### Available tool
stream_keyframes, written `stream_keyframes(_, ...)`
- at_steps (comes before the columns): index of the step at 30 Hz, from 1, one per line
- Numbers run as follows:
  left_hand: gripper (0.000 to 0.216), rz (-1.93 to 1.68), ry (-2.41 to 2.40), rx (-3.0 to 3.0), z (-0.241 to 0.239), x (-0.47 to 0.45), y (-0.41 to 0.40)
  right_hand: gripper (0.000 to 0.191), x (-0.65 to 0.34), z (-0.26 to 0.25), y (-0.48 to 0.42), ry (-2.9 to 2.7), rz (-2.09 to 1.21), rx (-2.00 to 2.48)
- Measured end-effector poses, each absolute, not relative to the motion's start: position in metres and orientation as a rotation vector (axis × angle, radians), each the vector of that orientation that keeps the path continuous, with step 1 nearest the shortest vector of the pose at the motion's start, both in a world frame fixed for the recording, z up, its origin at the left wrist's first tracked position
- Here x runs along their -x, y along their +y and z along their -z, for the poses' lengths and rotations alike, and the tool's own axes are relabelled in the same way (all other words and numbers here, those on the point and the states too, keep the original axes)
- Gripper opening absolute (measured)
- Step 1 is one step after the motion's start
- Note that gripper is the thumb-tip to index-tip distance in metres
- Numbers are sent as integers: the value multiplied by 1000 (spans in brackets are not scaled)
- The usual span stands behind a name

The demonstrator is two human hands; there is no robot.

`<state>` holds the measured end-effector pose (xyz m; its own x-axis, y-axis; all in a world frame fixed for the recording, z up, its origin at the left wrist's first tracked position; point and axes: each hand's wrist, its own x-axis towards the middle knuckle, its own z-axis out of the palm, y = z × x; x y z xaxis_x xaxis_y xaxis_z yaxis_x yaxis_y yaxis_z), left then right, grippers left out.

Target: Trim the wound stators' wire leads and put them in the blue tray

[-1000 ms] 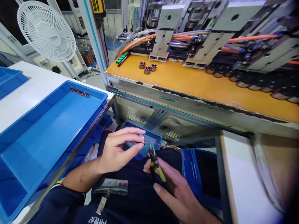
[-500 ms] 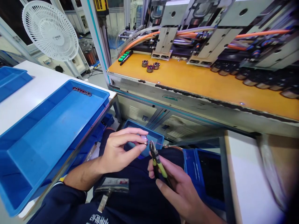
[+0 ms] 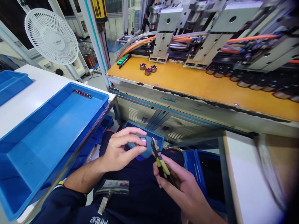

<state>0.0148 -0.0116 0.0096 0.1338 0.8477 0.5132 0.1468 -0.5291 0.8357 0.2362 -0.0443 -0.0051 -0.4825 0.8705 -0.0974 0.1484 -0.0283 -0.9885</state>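
Over my lap, my left hand [image 3: 119,149] pinches a small round wound coil part [image 3: 143,141] between thumb and fingers. My right hand [image 3: 184,193] grips yellow-handled cutters [image 3: 160,158], whose black jaws point up and sit just right of the part, almost touching it. Any thin wire from the part is too fine to make out. A small blue bin [image 3: 153,137] lies right behind both hands.
A large blue tray [image 3: 46,130] on the white table at left holds a short row of small parts [image 3: 81,93]. Three similar round parts [image 3: 148,68] sit on the orange machine deck [image 3: 210,84]. A white fan [image 3: 51,35] stands at back left. Another blue bin [image 3: 193,168] is at my right knee.
The cutters' jaws have risen and closed in on the part held by my left hand. The red wire seen trailing right earlier no longer shows.
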Motion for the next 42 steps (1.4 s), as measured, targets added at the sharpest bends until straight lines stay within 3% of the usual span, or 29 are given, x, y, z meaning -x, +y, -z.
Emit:
stream_keyframes(7,47,-1588,782,-1783,-3,-12,-7,50,-261,7,-58,-1700,-1581,1059)
stream_keyframes(11,54,-1603,793,-1820,-1,-14,-10,57,-265,5,-63,-1715,-1624,1011)
stream_keyframes(19,57,-1637,839,-1928,-4,-13,-14,62,-255,4,-64,-1674,-1723,991)
stream_keyframes(28,36,-1587,1088,-2341,-12,-7,-17,63,-260,9,-66,-1672,-1740,1024)
stream_keyframes(42,51,-1694,926,-2267,-5,-9,-18,63,-255,1,-69,-1560,-1888,1024)
